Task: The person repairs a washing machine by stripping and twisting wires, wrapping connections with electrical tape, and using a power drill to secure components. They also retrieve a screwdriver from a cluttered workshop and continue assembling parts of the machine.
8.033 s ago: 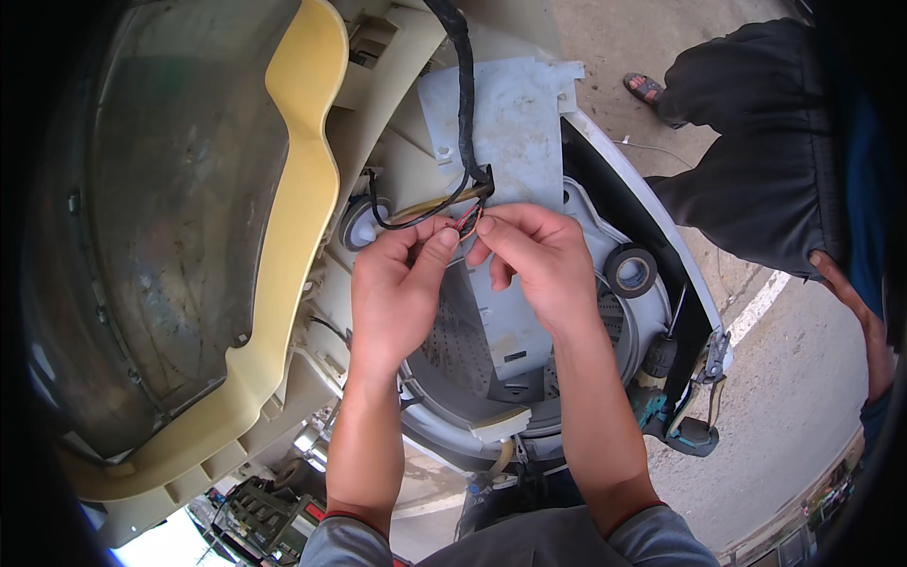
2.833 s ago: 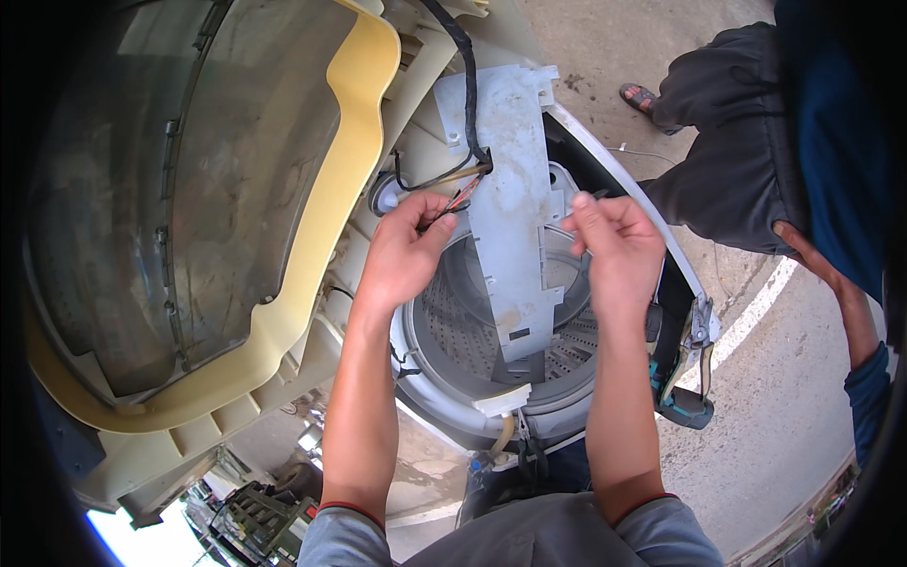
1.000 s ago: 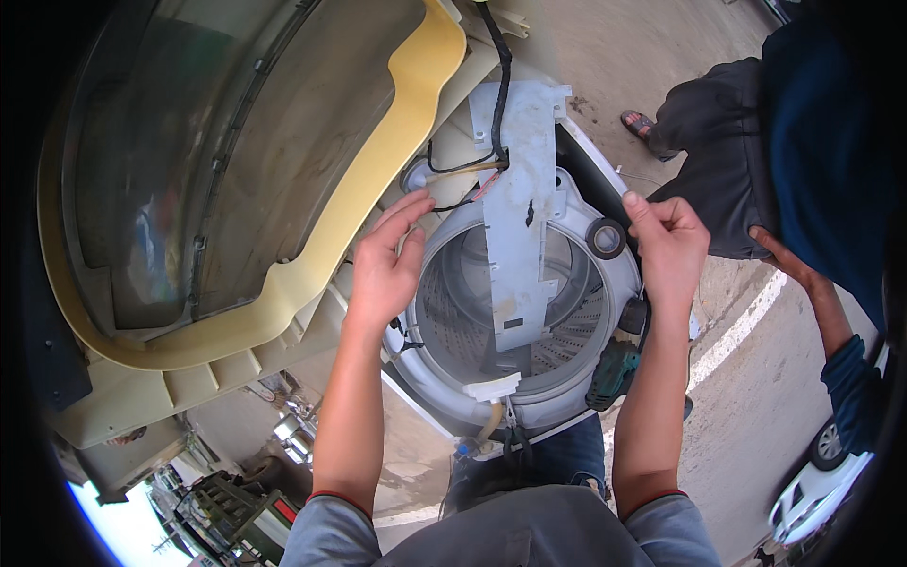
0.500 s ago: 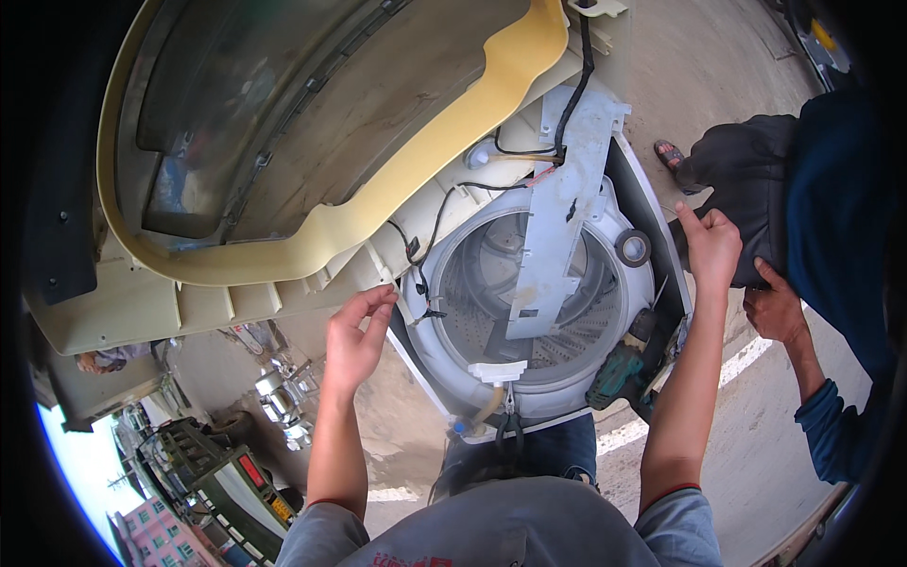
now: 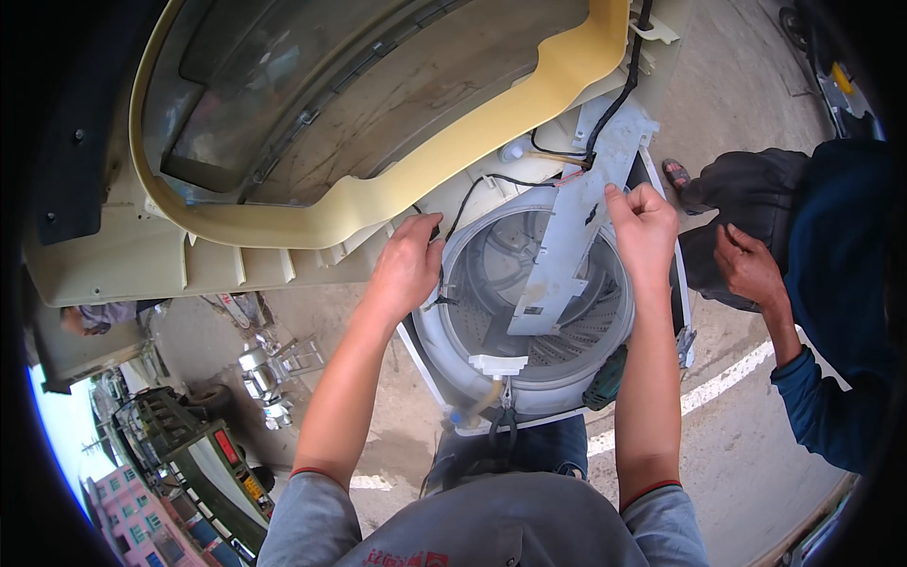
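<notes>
"Since you've got the better spot, what's the left hand [image 5: 406, 265] on?"

"Black wire [image 5: 469, 197], upper left of the tub [image 5: 433, 335], just below the yellow-rimmed cover [image 5: 368, 205]. Fingers curled in around a dark bit there; gripping or only touching, can't tell."

"Right hand [image 5: 646, 227]?"

"Fingers folded closed, thumb sticking out, over the tub's right side by the pale metal plate [image 5: 567, 255]. Nothing visible in it."

"How far along?"

"Partway, I'd judge. Done: cover clear of the tub's mouth, black cable [image 5: 630, 83] run to the plate. Left: reddish wires [image 5: 570, 176] exposed beside the plate, so wiring looks unfinished."

"Containers?"

"Just the tub. Perforated drum [image 5: 567, 348] inside, plate lying across the opening, white block [image 5: 498, 365] at the near rim. Green power tool [image 5: 603, 383] by the right rim, partly behind the right forearm."

"And that other hand [image 5: 751, 267]?"

"Co-worker's, off to the right, fingers half curled, well apart from the tub."
</notes>
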A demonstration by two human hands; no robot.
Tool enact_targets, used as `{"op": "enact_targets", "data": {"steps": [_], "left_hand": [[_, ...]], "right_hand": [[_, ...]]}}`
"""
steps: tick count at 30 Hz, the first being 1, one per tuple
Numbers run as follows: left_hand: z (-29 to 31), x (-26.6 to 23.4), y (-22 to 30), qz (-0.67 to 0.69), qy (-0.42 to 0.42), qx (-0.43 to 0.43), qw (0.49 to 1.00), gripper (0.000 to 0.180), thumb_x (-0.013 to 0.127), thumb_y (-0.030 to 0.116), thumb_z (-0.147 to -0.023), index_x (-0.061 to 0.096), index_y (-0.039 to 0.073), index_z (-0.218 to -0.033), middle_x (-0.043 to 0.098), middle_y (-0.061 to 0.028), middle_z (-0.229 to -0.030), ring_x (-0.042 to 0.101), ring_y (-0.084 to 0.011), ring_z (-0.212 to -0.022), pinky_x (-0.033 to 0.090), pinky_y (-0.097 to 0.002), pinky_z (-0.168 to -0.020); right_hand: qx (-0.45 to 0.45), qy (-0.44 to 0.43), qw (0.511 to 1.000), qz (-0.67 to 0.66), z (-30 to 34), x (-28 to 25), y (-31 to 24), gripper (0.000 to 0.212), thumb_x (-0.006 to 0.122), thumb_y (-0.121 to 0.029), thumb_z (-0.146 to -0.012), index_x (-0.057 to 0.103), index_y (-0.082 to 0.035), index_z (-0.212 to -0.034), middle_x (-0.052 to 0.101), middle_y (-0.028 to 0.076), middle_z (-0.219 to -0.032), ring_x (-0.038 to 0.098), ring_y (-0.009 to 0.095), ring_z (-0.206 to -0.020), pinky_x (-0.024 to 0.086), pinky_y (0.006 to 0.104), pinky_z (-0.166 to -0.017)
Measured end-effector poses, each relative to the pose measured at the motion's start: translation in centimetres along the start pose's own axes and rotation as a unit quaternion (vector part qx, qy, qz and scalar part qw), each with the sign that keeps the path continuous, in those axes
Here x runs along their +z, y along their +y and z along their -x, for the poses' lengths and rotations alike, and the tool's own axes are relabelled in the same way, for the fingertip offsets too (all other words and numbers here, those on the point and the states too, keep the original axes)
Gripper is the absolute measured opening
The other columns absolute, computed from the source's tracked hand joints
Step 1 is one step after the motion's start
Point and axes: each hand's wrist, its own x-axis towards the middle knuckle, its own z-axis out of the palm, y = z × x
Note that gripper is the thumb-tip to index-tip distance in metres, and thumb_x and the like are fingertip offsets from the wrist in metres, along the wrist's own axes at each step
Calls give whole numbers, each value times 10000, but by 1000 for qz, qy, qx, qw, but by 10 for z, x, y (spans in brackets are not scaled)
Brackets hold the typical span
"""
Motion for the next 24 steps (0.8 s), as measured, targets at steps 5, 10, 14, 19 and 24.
{"op": "enact_targets", "data": {"steps": [5,10,14,19,24], "left_hand": [[-31,29,3,-52,19,-70,996,342,713,149,-874,647,8,-1178,686,-171,-1065,687,-330,-938,542,-423,-832],[-41,37,4,-8,1,-125,992,286,691,144,-874,664,7,-1124,705,-178,-990,687,-350,-920,539,-428,-833],[-46,48,0,-8,81,-59,995,204,640,86,-892,693,11,-1074,708,-210,-987,680,-382,-934,533,-446,-847],[-65,53,5,-17,102,14,995,164,614,47,-913,715,2,-1034,711,-220,-980,681,-388,-933,533,-448,-858],[-73,62,-4,10,107,12,994,179,644,62,-906,730,13,-1055,717,-205,-998,685,-369,-937,537,-421,-869]], "right_hand": [[52,106,980,-162,-33,-23,28,344,671,-273,-959,578,-13,-755,593,3,-626,493,74,-531,435,241,-513],[-18,116,990,84,-57,-35,30,269,654,-254,-958,705,9,-927,682,59,-699,569,103,-543,508,303,-504],[73,103,984,126,-48,-38,-2,391,770,-325,-865,650,-8,-668,613,76,-556,554,152,-499,509,353,-532],[-57,48,995,64,-41,-6,2,420,782,-337,-861,617,17,-706,586,129,-555,552,202,-509,464,374,-539],[-19,5,998,67,-31,0,-8,302,805,-218,-840,637,21,-761,630,80,-614,533,125,-552,459,311,-553]]}}
